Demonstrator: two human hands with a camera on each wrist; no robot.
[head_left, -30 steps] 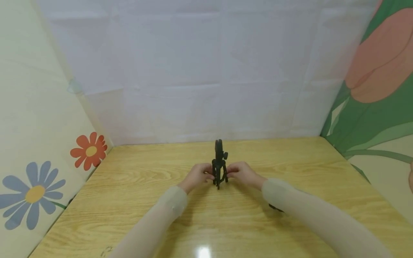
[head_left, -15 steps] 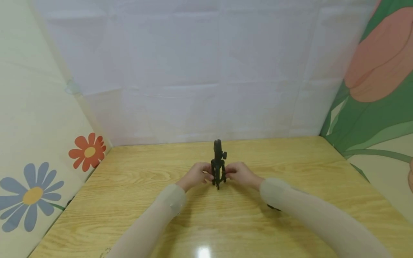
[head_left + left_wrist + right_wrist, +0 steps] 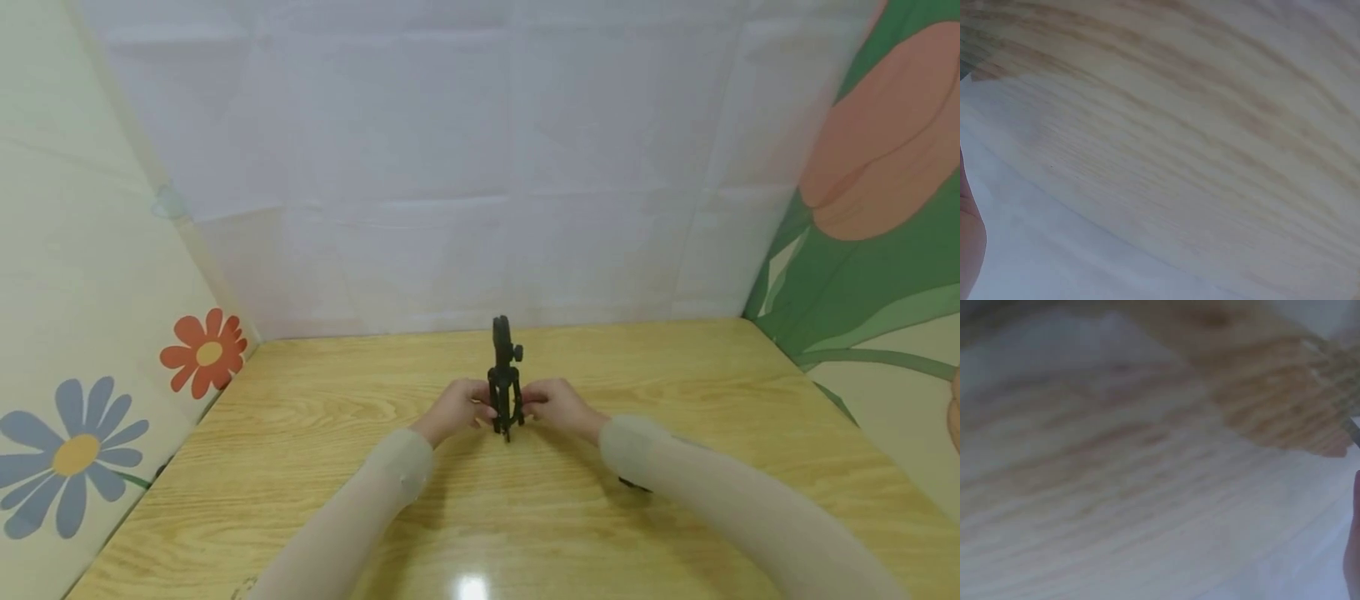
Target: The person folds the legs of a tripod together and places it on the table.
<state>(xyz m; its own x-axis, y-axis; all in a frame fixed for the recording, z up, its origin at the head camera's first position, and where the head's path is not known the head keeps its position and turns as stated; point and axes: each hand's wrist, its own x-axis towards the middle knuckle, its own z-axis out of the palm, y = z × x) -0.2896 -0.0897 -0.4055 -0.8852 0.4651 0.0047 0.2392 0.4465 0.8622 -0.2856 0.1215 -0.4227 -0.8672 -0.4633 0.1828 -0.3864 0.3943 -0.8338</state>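
Note:
A small black tripod (image 3: 502,367) stands upright near the middle of the wooden table, a knob jutting from its right side below the head. My left hand (image 3: 453,410) holds its left leg low down, thumb and fingers bent at it. From the other side my right hand (image 3: 561,404) pinches the right leg, its fingertips partly behind it. Only a sliver of the left hand (image 3: 971,244) shows in the left wrist view. At the edge of the right wrist view are a strip of the right hand (image 3: 1353,550) and a dark tip of the tripod (image 3: 1352,430).
Partly under the right forearm lies a flat black thing (image 3: 634,484) on the table (image 3: 300,433). A white sheet (image 3: 420,167) hangs behind the table. Flower-printed panels (image 3: 78,454) rise at both sides.
The tripod has shifted slightly left, and its head sits a little higher in the head view. My right hand has edged left with it; my left hand stays almost in place.

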